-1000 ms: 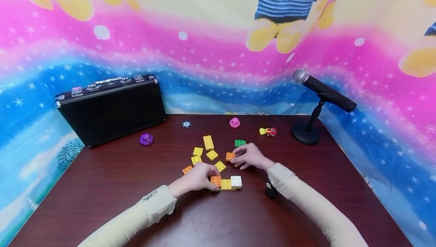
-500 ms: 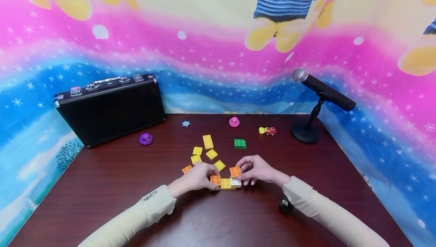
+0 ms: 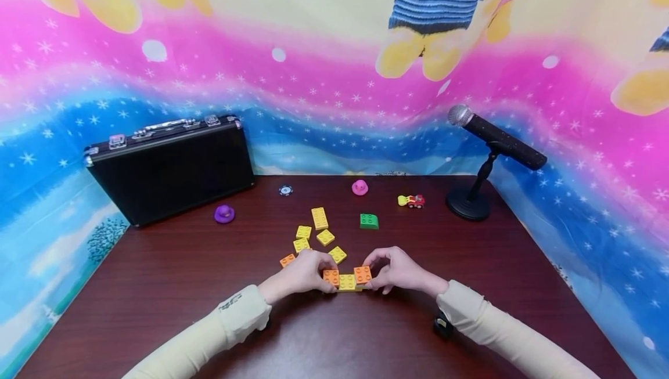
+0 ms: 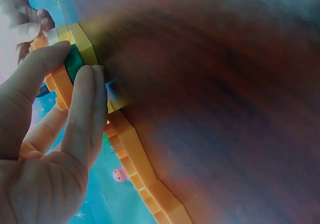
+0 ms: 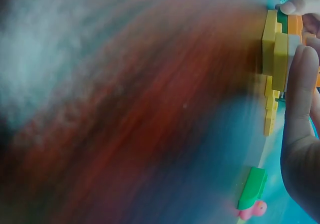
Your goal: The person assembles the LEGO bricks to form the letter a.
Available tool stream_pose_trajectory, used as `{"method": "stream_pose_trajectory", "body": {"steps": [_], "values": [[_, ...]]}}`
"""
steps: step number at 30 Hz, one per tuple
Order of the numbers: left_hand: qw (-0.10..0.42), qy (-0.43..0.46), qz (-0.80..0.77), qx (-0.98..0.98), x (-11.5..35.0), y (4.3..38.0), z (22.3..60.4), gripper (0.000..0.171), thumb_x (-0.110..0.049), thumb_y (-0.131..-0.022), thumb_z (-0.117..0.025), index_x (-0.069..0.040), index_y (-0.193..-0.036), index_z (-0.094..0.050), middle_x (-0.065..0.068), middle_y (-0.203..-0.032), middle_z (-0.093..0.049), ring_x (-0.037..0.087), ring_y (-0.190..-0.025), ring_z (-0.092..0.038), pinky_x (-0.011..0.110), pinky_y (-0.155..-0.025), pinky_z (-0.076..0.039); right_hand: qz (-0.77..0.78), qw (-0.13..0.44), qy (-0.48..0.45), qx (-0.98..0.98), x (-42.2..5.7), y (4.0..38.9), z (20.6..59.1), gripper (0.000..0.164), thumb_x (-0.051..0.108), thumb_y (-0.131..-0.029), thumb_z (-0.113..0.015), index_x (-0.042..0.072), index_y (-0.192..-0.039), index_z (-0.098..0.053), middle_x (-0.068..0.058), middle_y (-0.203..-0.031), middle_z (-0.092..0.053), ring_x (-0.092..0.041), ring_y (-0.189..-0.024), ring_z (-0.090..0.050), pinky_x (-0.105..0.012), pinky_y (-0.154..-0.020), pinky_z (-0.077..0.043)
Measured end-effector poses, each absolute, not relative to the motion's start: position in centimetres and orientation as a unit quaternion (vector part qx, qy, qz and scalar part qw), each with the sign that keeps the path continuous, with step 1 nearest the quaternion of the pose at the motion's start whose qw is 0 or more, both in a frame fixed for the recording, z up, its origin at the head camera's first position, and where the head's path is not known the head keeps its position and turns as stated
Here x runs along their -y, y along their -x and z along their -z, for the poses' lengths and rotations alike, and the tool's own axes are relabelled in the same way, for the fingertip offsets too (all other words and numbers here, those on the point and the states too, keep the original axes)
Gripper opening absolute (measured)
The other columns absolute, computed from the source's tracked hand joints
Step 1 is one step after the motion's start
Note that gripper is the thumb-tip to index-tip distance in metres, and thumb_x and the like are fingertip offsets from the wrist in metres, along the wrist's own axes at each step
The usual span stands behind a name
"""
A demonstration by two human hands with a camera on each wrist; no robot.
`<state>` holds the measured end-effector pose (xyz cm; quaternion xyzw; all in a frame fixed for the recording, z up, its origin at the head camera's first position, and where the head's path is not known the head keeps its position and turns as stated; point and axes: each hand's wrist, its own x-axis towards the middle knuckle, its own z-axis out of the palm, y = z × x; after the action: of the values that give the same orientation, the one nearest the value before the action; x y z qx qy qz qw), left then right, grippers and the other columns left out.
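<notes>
A low build of toy building blocks lies on the table before me, with a yellow block (image 3: 347,282) showing in its middle. At its left end my left hand (image 3: 302,273) pinches an orange block (image 3: 330,277); the left wrist view shows a green block (image 4: 74,62) under that one, with fingertips along its side. My right hand (image 3: 401,270) holds another orange block (image 3: 363,275) between thumb and fingers at the right end. This block sits over a white block (image 5: 294,46), which rests above yellow ones (image 5: 280,61) in the right wrist view.
Loose yellow blocks (image 3: 325,237) and an orange one (image 3: 287,260) lie beyond my left hand. Farther back are a green block (image 3: 369,221), pink duck (image 3: 359,187), purple duck (image 3: 224,213), toy car (image 3: 415,201) and chip (image 3: 285,190). A black case (image 3: 172,170) and microphone (image 3: 496,141) flank them.
My right hand has brought the orange block from beside the green one toward me and onto the white block at the build's right end. The left hand has stayed put.
</notes>
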<state>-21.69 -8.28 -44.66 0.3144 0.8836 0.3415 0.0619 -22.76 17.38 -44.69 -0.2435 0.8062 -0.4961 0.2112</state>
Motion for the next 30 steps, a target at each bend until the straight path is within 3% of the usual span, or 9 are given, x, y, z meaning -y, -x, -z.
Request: {"method": "stream_pose_trajectory", "body": {"steps": [8, 15, 23, 30], "values": [[0.066, -0.316, -0.344, -0.882, 8.2, 21.7, 44.6, 0.03, -0.024, -0.064, -0.08, -0.014, -0.089, -0.066, -0.009, -0.077, -0.065, 0.006, -0.068, -0.056, 0.02, -0.062, -0.044, 0.52, 0.224, 0.226, -0.792, -17.1, 22.4, 44.9, 0.035, 0.008, -0.072, -0.075, 0.003, -0.1, -0.056, -0.013, -0.097, -0.055, -0.025, -0.065, -0.065, -0.038, -0.052, -0.053], [0.071, -0.313, -0.344, -0.882, 8.4, 21.6, 44.4, 0.03, -0.024, -0.065, -0.08, -0.013, -0.089, -0.066, -0.009, -0.077, -0.065, 0.01, -0.068, -0.057, 0.02, -0.062, -0.044, 0.535, 0.226, 0.231, -0.78, -16.8, 22.0, 44.7, 0.048, 0.005, -0.072, -0.075, 0.003, -0.114, -0.053, -0.014, -0.104, -0.053, -0.03, -0.067, -0.066, -0.043, -0.054, -0.052], [0.068, -0.315, -0.342, -0.883, 8.4, 21.6, 44.5, 0.03, -0.024, -0.064, -0.08, -0.013, -0.089, -0.066, -0.009, -0.076, -0.065, 0.007, -0.065, -0.055, 0.019, -0.061, -0.044, 0.533, 0.216, 0.224, -0.787, -16.3, 20.9, 42.7, 0.034, 0.008, -0.074, -0.073, 0.003, -0.106, -0.061, -0.02, -0.086, -0.065, -0.04, -0.065, -0.062, -0.045, -0.056, -0.052], [0.066, -0.316, -0.342, -0.883, 8.4, 21.6, 44.5, 0.029, -0.024, -0.065, -0.08, -0.013, -0.088, -0.066, -0.008, -0.077, -0.065, 0.007, -0.067, -0.056, 0.02, -0.062, -0.044, 0.543, 0.221, 0.213, -0.781, -16.3, 21.1, 42.7, 0.034, 0.006, -0.074, -0.073, -0.002, -0.105, -0.063, -0.024, -0.083, -0.066, -0.035, -0.067, -0.065, -0.045, -0.063, -0.052]]}}
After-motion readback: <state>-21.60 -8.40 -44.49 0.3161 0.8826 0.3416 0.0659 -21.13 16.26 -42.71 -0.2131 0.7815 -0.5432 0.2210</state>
